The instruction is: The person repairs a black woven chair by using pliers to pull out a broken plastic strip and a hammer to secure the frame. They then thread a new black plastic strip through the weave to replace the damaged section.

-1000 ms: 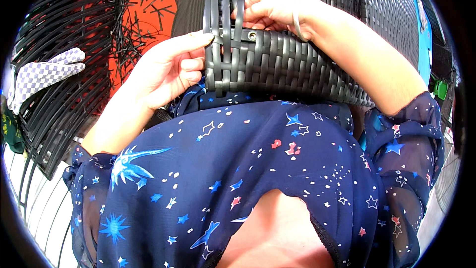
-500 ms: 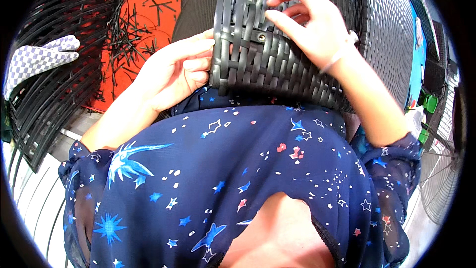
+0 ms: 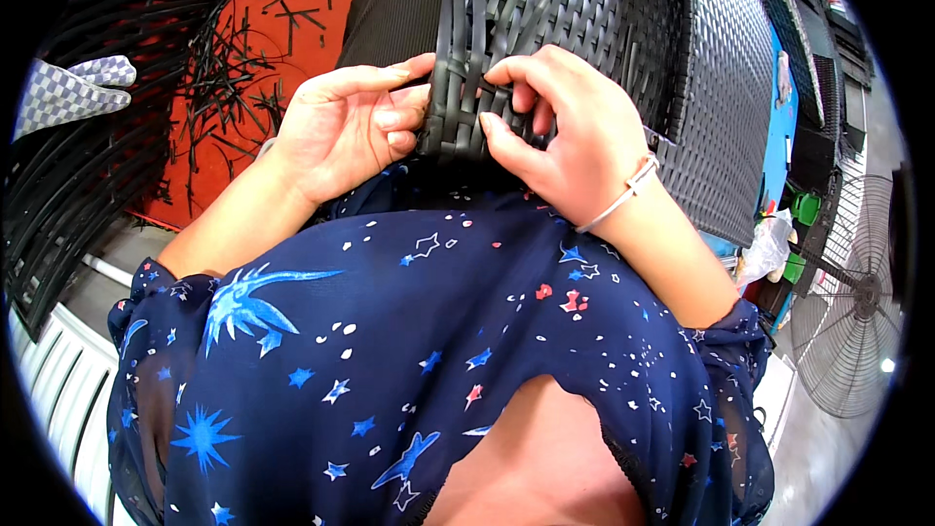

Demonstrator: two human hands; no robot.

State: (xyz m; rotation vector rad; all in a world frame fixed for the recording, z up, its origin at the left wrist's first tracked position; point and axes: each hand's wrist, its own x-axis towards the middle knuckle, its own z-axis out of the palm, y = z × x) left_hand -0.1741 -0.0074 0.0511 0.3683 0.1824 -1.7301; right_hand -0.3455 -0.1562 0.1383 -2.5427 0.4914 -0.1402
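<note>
A piece of black wicker weaving (image 3: 575, 0) stands in front of me, its flat plastic strips crossing at a corner edge. My left hand (image 3: 355, 122) is closed at the left side of that edge, thumb and forefinger against the strips and the other fingers curled in. Facing it, my right hand (image 3: 570, 136) has its thumb and forefinger tips on the weave, with a gap between them; no strip shows in its grip. Loose upright strips (image 3: 472, 0) rise above the fingers. A thin bangle (image 3: 633, 187) circles my right wrist.
Black strip offcuts (image 3: 234, 68) litter a red surface (image 3: 292, 39) to the left. Beside it are curved black slats (image 3: 88, 166) with a checked glove (image 3: 73, 93) on them. A larger grey-black woven panel (image 3: 726, 88) stands right, and a floor fan (image 3: 862, 297) beyond.
My right hand has come down and left from above the weave, and its fingertips now touch the strips. My left hand stays at the edge. The view has shifted, showing more of the fan.
</note>
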